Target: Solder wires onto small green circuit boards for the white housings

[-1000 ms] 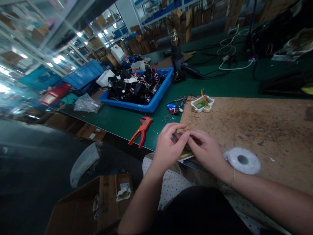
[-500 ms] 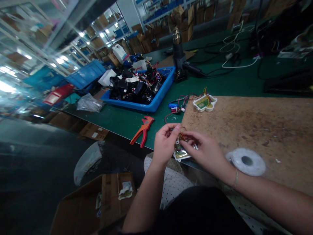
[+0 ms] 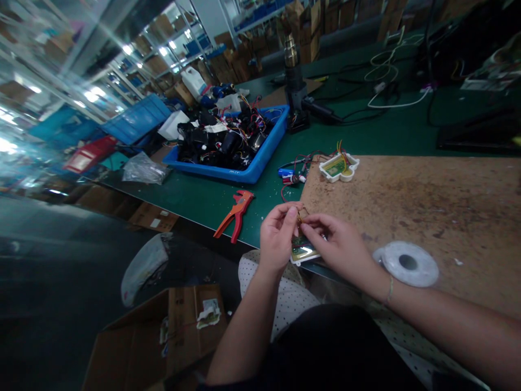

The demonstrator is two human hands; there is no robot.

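Note:
My left hand (image 3: 279, 233) is closed, with thumb and forefinger pinching thin yellow-brown wires (image 3: 300, 217). From the other side my right hand (image 3: 336, 241) pinches the same wires, its fingertips almost meeting the left ones. Below the fingers lies a white-framed circuit board (image 3: 304, 253) at the table's front edge, partly covered by both hands. A similar white-cased circuit board (image 3: 338, 167) with yellow wires rests on the brown board farther back. Left of my hands lies an orange-red wire stripper (image 3: 236, 215).
A blue tray (image 3: 260, 167) full of black parts and wires stands at the back left. Behind it is an upright heat gun (image 3: 295, 81). A white spool (image 3: 411, 264) lies on the brown board (image 3: 439, 206) by my right wrist. An open carton (image 3: 195, 320) sits below the table.
My right fingers have lifted slightly off the circuit board and closed in on the wires beside my left fingertips. The whole view has shifted a little.

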